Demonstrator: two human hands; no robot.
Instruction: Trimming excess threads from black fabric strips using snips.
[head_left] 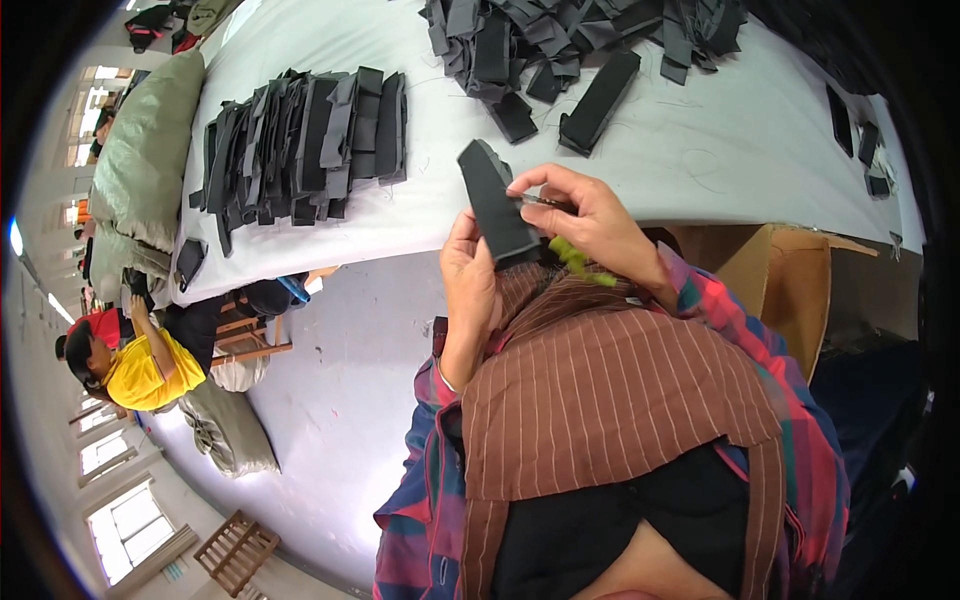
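My left hand (470,265) grips a folded strip of black fabric (495,205) from below, thumb and fingers closed on its lower part. The strip is held tilted, just off the table's near edge. At the strip's right side, my right hand (590,215) pinches a slim dark metal tool (545,203), which looks like thread snips. Its tip touches or nearly touches the fabric; I cannot tell which. Below my right hand hangs a yellow-green strip of cloth (575,258), whose attachment is hidden.
On the white table (420,210) stands a row of black fabric pieces (300,150) at left. A loose heap (560,40) lies at the far side, with a single strip (600,103) nearer. A cardboard box (795,290) is under the table at right; a co-worker in yellow (155,370) is at left.
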